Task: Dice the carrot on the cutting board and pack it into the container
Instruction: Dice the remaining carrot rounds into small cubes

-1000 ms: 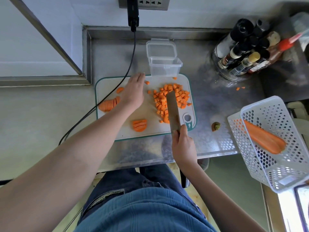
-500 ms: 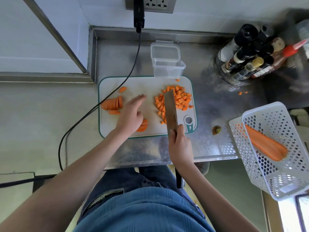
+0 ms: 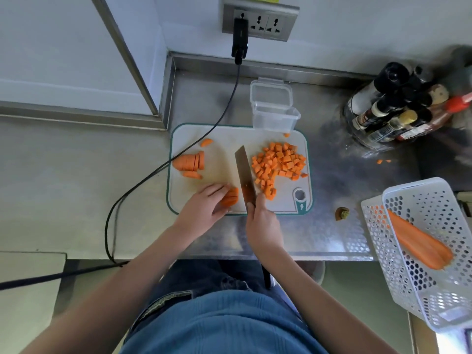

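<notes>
Carrot, part diced: heap of diced cubes (image 3: 279,164) on the right half of the cutting board (image 3: 224,139); stack of slices (image 3: 230,197) at the board's near edge, steadied under the fingertips of the left hand (image 3: 204,209); a further sliced section (image 3: 190,162) at the left edge, with one stray piece (image 3: 206,142) beyond it. Knife (image 3: 245,175), blade just right of the held slices, handle wrapped in the right hand (image 3: 263,223). Container (image 3: 274,114), open and holding no carrot, touching the board's far edge. Whole carrot (image 3: 419,244) in the white basket (image 3: 434,195), well apart on the right. Estimate: dicing roughly half done; packing not begun.
</notes>
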